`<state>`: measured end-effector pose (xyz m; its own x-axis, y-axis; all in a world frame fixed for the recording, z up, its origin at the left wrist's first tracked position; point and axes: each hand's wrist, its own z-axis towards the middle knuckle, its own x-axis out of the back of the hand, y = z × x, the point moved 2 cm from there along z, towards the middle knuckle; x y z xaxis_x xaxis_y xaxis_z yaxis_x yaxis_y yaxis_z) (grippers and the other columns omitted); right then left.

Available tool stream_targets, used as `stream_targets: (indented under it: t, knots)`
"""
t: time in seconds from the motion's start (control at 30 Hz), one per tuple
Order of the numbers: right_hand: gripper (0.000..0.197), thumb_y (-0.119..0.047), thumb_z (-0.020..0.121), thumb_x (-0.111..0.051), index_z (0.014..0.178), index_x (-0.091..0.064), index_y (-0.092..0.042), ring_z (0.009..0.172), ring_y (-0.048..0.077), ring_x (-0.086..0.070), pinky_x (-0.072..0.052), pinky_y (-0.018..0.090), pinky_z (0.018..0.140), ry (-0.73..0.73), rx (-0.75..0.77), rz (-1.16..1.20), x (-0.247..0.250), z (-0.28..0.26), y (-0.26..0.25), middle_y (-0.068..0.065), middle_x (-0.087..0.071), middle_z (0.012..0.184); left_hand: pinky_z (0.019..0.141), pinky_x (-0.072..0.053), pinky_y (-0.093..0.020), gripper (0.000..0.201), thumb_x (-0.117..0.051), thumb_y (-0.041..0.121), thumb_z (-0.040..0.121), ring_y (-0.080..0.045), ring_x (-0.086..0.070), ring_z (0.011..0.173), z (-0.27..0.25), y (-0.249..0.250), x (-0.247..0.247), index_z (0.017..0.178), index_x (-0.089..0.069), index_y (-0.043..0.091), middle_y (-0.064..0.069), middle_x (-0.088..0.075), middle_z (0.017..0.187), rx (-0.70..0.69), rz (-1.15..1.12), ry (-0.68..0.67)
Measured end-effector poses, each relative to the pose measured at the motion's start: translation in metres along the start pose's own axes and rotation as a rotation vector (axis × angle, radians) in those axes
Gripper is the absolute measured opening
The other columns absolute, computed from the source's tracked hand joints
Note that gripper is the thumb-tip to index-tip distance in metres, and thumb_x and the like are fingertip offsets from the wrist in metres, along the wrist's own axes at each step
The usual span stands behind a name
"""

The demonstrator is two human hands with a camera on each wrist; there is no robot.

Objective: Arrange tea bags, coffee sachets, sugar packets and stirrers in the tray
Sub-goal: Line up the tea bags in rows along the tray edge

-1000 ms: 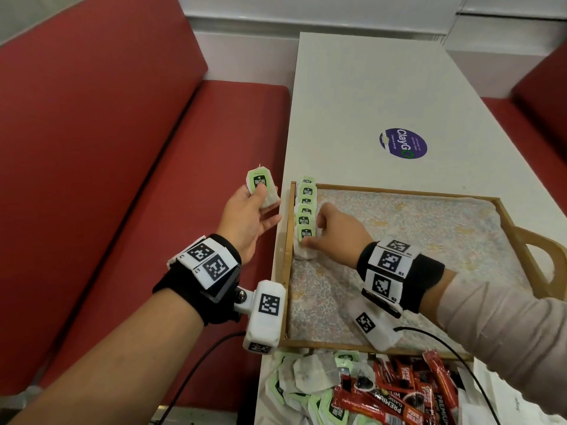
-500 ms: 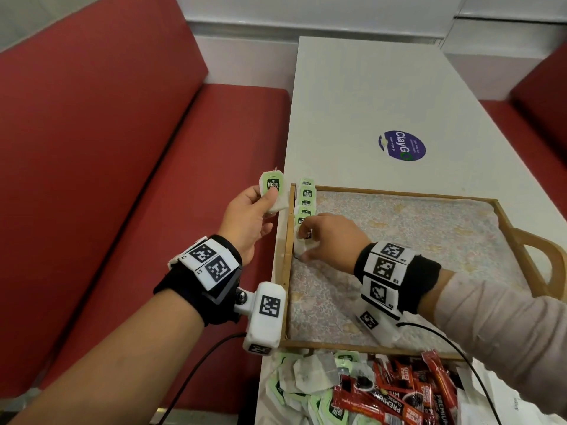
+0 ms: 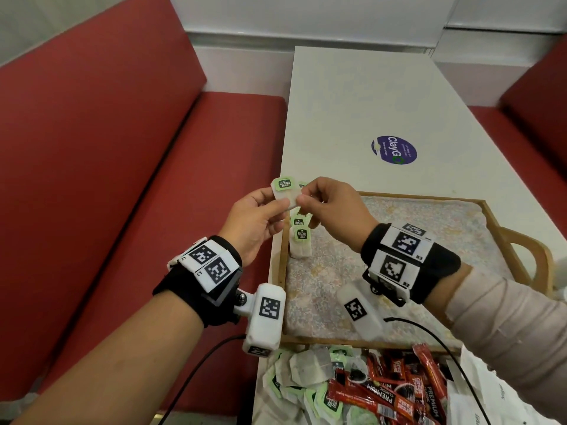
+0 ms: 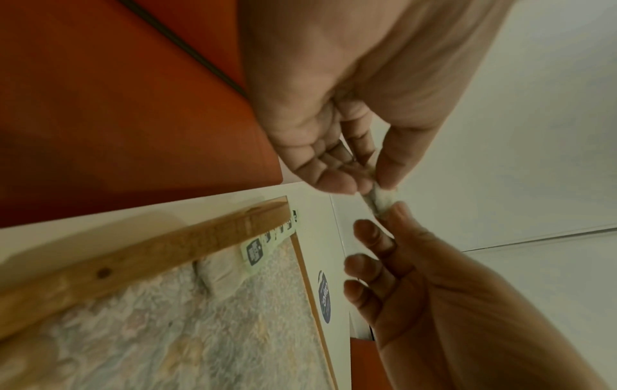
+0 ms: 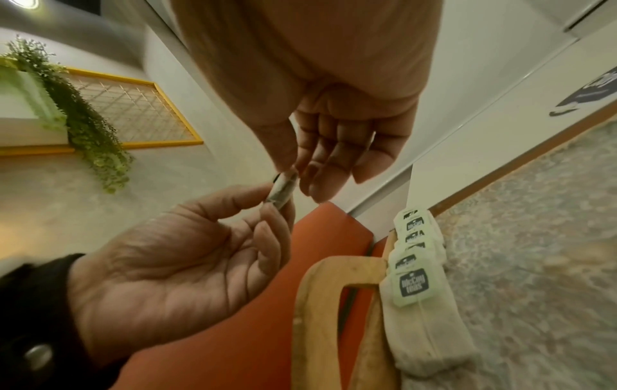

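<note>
A second ago the left hand point(image 3: 256, 220) held its tea bag point(image 3: 284, 194) alone out over the red bench point(image 3: 122, 154) while the right hand pressed on the row in the tray. Now the right hand point(image 3: 333, 210) has lifted off the row and come across to meet the left, and both pinch the same single tea bag between thumb and fingertips, just above the tray's left rim. The left-wrist and right-wrist views each show the bag edge-on, clamped from both sides, with the remaining fingers loosely spread.

Directly under the right hand, the row of tea bags point(image 3: 300, 237) lies overlapping along the left inner wall of the wooden tray point(image 3: 518, 250); three green tags show in the head view, five in the right-wrist view, the rest hidden by the hand. The row looks unchanged.

Near the wrists, on the white table point(image 3: 362, 96), lies a heap of loose tea bags point(image 3: 306, 381) and red coffee sachets point(image 3: 395, 388), too tangled to count. Beyond the hands sits one round purple sticker point(image 3: 394, 150).
</note>
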<state>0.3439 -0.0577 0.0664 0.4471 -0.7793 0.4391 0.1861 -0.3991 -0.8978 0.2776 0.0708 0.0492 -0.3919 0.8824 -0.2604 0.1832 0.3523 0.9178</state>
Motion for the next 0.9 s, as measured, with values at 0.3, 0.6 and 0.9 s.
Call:
stream_targets:
  t: [0.3,0.6,0.9]
  knots:
    - [0.018,-0.013,0.090,-0.062,0.105,-0.064,-0.003,0.057,0.012,-0.057,-0.048,0.023,0.054,-0.166,-0.102,0.018,-0.001,-0.006,0.013,0.011,-0.066,0.083,0.050,-0.044,-0.012,0.022,-0.067,-0.006,0.080,0.001,-0.059,0.057,-0.006,-0.003,0.000,0.089,-0.061,0.013,0.000,-0.066,0.079,-0.056,0.339,-0.067]
    - [0.022,-0.003,0.082,-0.069,0.095,-0.052,-0.007,0.051,0.016,-0.061,-0.053,0.030,0.051,-0.289,-0.380,-0.004,-0.015,-0.014,0.056,0.013,-0.068,0.079,0.093,-0.049,-0.036,0.041,-0.077,-0.007,0.067,-0.014,-0.057,0.090,0.003,-0.024,0.017,0.085,-0.063,0.027,0.001,-0.062,0.098,-0.077,0.537,-0.025]
    - [0.040,-0.001,0.079,-0.072,0.097,-0.038,-0.011,0.051,0.022,-0.062,-0.056,0.040,0.055,-0.226,-0.399,-0.043,-0.024,-0.006,0.060,0.018,-0.070,0.084,0.088,-0.047,-0.031,0.041,-0.078,-0.004,0.067,-0.005,-0.052,0.074,0.006,-0.025,0.018,0.085,-0.062,0.029,-0.001,-0.061,0.102,-0.094,0.550,-0.033]
